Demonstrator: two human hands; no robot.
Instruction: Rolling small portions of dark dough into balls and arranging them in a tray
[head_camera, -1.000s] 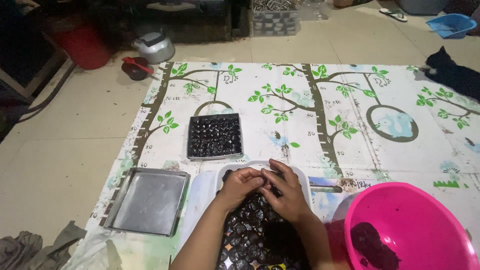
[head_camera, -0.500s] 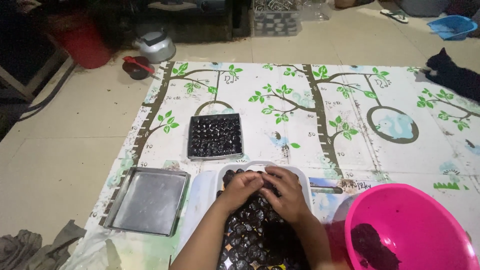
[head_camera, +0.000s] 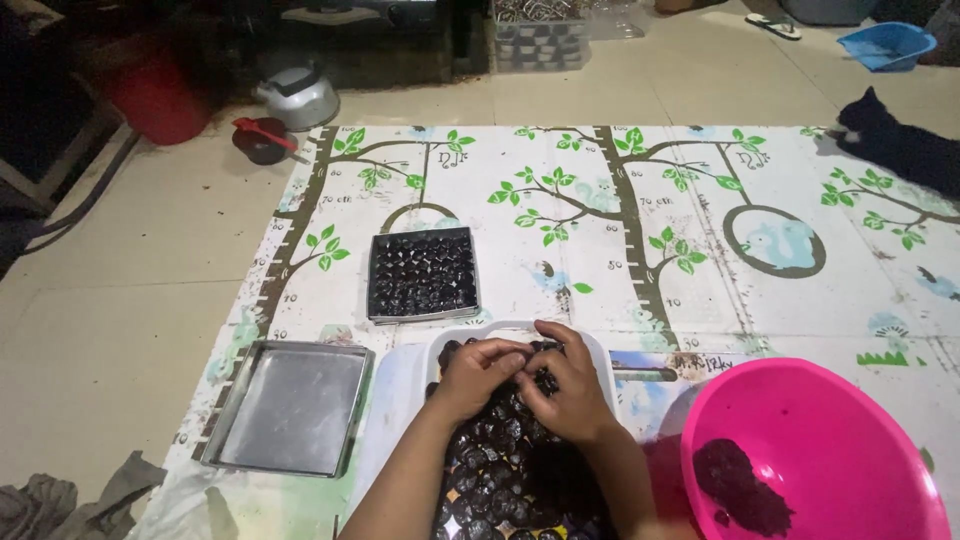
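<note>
Your left hand (head_camera: 478, 372) and right hand (head_camera: 562, 392) meet over the white tray (head_camera: 600, 352), fingers pinching dark pieces (head_camera: 500, 440); pink bowl (head_camera: 830, 440) right of tray, metal pan (head_camera: 290, 405) left.

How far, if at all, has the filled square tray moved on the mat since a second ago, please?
No. The filled square tray lies at the same spot below the arch at the foot of the printed tree on the mat.

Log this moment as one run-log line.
left hand: on dark pieces in white tray | right hand: same | filled square tray beyond | pink bowl right
</note>
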